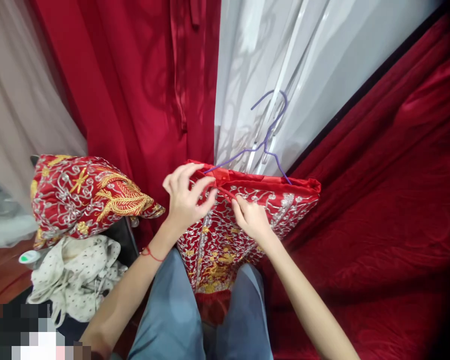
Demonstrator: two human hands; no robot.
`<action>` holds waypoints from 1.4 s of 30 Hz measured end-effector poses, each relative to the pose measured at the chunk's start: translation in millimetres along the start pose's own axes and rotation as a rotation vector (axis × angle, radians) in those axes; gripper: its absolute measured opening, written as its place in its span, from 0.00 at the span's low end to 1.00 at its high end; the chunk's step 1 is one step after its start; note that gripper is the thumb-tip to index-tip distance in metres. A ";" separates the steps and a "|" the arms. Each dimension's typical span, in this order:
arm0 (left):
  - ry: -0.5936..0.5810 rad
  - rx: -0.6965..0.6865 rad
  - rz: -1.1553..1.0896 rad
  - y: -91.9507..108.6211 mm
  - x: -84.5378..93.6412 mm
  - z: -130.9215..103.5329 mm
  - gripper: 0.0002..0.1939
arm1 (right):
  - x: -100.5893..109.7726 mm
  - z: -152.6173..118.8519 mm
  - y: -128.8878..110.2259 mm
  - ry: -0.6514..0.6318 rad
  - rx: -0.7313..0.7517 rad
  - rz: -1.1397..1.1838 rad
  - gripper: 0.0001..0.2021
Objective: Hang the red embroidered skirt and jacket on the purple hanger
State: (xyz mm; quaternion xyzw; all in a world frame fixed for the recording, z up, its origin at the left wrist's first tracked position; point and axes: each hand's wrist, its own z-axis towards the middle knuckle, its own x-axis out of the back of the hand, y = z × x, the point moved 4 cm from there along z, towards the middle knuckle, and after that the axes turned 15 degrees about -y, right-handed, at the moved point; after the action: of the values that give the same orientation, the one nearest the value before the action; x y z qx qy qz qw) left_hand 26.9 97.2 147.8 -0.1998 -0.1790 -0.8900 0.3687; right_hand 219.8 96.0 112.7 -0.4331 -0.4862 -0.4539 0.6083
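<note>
A red skirt-like garment (pixel 225 235) with silver and gold embroidery hangs in front of my legs. Its top edge is bright red, and a purple hanger (pixel 267 140) rises out of it, hook upward. My left hand (pixel 190 192) is at the upper left edge, thumb and fingertips pinched at a thin red cord. The fingers of my right hand (pixel 250 215) are closed on the same cord (pixel 224 192), which runs between both hands across the garment's front.
At the left, another red embroidered cloth (pixel 82 195) lies over a dark chair or stand, above a white dotted cloth (pixel 78 275). Red curtains (pixel 135 75) and white sheer fabric (pixel 247 60) hang ahead; dark red drapery (pixel 390 200) fills the right.
</note>
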 end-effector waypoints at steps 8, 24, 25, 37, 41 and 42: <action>-0.241 -0.137 0.183 -6.1 -23.2 19.2 0.11 | -0.5 1.1 -1.7 0.033 0.045 0.027 0.19; -0.276 -0.121 0.080 -30.6 -32.9 9.7 0.10 | -2.9 -3.3 4.5 -0.066 -0.095 -0.056 0.18; -0.279 -0.113 0.056 -30.2 -30.9 8.0 0.11 | -4.2 -4.6 4.5 -0.045 -0.098 -0.001 0.18; -0.042 0.763 -0.992 -99.9 14.1 -120.9 0.23 | -59.6 -22.2 -83.5 0.515 -0.164 0.746 0.17; 0.068 1.113 -1.219 -143.7 28.7 -172.1 0.28 | -62.4 6.1 -200.1 0.247 0.392 0.405 0.19; 0.145 1.129 -1.282 -153.1 34.2 -179.5 0.26 | -62.0 13.5 -227.6 0.210 0.507 0.287 0.19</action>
State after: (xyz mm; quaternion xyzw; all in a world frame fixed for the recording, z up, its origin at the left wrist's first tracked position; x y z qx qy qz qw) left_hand -147.0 95.2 -15.4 0.2108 -0.6496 -0.7147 -0.1507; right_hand -11.6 68.8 73.2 -0.2826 -0.4522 -0.2701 0.8017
